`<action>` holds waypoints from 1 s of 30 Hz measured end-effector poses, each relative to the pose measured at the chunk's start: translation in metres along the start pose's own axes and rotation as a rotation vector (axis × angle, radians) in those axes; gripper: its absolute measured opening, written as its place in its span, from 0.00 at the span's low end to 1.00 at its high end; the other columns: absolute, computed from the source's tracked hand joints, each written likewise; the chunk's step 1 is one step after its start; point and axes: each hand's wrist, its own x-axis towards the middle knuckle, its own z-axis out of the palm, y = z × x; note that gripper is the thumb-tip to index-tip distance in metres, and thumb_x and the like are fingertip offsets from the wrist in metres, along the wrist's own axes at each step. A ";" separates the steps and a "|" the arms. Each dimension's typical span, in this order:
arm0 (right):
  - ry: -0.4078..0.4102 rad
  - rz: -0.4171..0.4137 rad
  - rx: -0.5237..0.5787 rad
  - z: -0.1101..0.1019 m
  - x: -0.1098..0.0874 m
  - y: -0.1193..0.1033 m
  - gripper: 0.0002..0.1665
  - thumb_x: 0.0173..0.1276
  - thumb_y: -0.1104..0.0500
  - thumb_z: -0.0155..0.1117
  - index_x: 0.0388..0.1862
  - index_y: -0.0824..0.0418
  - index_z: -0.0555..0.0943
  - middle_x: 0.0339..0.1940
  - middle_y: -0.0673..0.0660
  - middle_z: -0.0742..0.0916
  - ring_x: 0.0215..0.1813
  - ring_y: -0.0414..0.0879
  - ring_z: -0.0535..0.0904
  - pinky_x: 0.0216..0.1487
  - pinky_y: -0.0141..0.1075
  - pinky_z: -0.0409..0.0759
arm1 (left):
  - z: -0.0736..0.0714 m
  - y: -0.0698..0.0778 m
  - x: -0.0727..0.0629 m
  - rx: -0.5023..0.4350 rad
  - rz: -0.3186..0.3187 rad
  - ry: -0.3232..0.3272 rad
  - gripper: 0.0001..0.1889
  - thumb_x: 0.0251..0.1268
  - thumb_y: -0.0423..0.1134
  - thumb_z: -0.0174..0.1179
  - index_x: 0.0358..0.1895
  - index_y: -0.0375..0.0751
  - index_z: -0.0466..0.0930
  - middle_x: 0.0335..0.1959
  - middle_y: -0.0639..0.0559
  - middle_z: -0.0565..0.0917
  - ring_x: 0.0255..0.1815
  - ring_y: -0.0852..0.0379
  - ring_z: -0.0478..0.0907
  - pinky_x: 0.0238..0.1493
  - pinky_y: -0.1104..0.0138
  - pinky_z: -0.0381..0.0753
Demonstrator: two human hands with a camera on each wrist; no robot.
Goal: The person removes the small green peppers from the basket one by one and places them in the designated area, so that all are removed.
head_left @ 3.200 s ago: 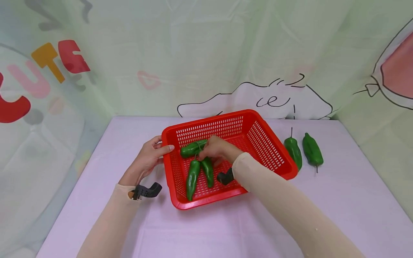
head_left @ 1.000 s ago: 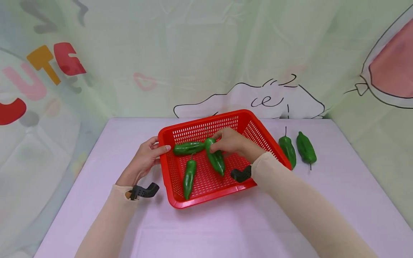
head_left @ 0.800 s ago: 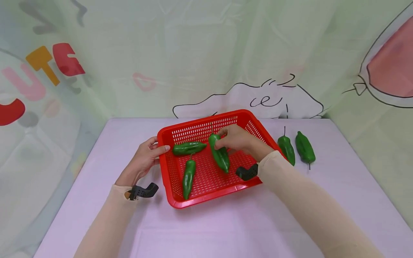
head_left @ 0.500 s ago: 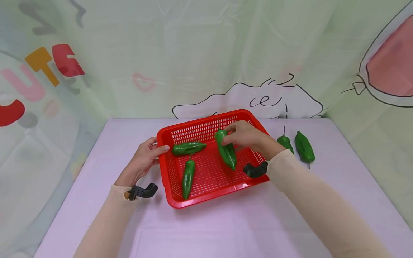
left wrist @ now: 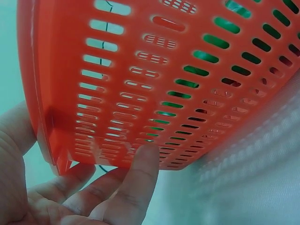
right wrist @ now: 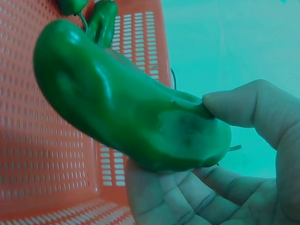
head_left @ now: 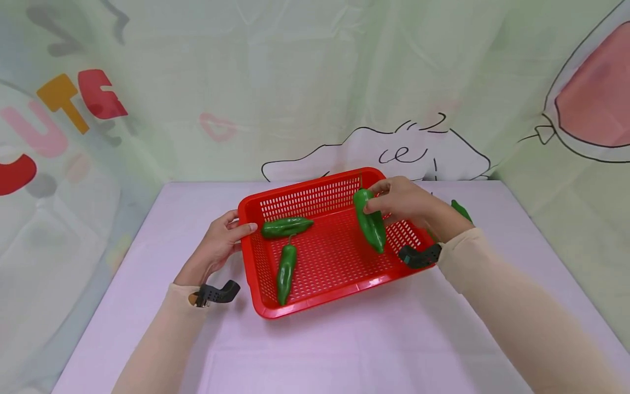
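Note:
In the head view, a red plastic basket (head_left: 250, 262) with slotted walls sits on the table. My left hand (head_left: 220, 239) grips its left rim, thumb over the edge and fingers against the outer wall, as the left wrist view also shows on the basket (left wrist: 56, 93). Above the basket's right part, my right hand (head_left: 407, 203) pinches a long green pepper (head_left: 370, 223) near its stem end, tip hanging down. The right wrist view shows this pepper (right wrist: 117, 103) between thumb and fingers. One green pepper (head_left: 287, 226) lies sideways at the basket's left; another green pepper (head_left: 286, 273) lies lengthwise below it.
Right of the basket, a green pepper (head_left: 460, 209) on the table shows partly behind my right forearm; another there is almost hidden. A printed curtain (head_left: 315, 98) hangs behind the pale table (head_left: 315, 355).
My right hand has taken a pepper from the group at the basket's left, raised it and carried it right. Its arm now covers most of the outer peppers. My left hand keeps its grip.

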 end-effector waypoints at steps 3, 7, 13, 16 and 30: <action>0.011 -0.013 0.004 -0.007 -0.005 0.005 0.36 0.71 0.58 0.66 0.73 0.72 0.67 0.61 0.69 0.80 0.51 0.56 0.86 0.53 0.50 0.89 | -0.001 -0.001 0.001 0.008 0.000 0.000 0.32 0.75 0.43 0.64 0.77 0.39 0.64 0.68 0.35 0.77 0.55 0.47 0.85 0.53 0.57 0.88; 0.033 -0.009 -0.013 -0.017 -0.011 0.014 0.38 0.72 0.58 0.66 0.74 0.73 0.64 0.63 0.71 0.78 0.53 0.58 0.85 0.53 0.51 0.88 | -0.002 -0.002 0.001 0.010 0.007 -0.004 0.33 0.75 0.43 0.64 0.77 0.39 0.64 0.69 0.35 0.77 0.55 0.47 0.85 0.54 0.57 0.88; 0.055 0.002 -0.023 -0.031 -0.021 0.020 0.38 0.74 0.57 0.64 0.75 0.73 0.64 0.62 0.70 0.79 0.53 0.58 0.84 0.53 0.50 0.89 | -0.002 -0.002 0.001 0.008 0.012 -0.006 0.32 0.75 0.43 0.63 0.76 0.39 0.64 0.68 0.34 0.77 0.55 0.48 0.85 0.53 0.57 0.88; 0.075 -0.011 -0.029 -0.039 -0.026 0.022 0.36 0.74 0.57 0.62 0.74 0.74 0.65 0.60 0.70 0.81 0.49 0.55 0.85 0.53 0.49 0.89 | -0.003 -0.002 0.001 0.008 0.013 -0.007 0.32 0.75 0.43 0.63 0.76 0.39 0.64 0.69 0.34 0.77 0.55 0.48 0.85 0.53 0.57 0.88; 0.135 0.005 -0.091 -0.071 -0.039 0.038 0.38 0.76 0.55 0.59 0.76 0.74 0.62 0.64 0.72 0.79 0.52 0.57 0.82 0.53 0.48 0.89 | -0.005 -0.002 0.000 0.019 0.015 -0.005 0.32 0.75 0.43 0.63 0.76 0.38 0.64 0.68 0.34 0.77 0.54 0.49 0.86 0.53 0.58 0.88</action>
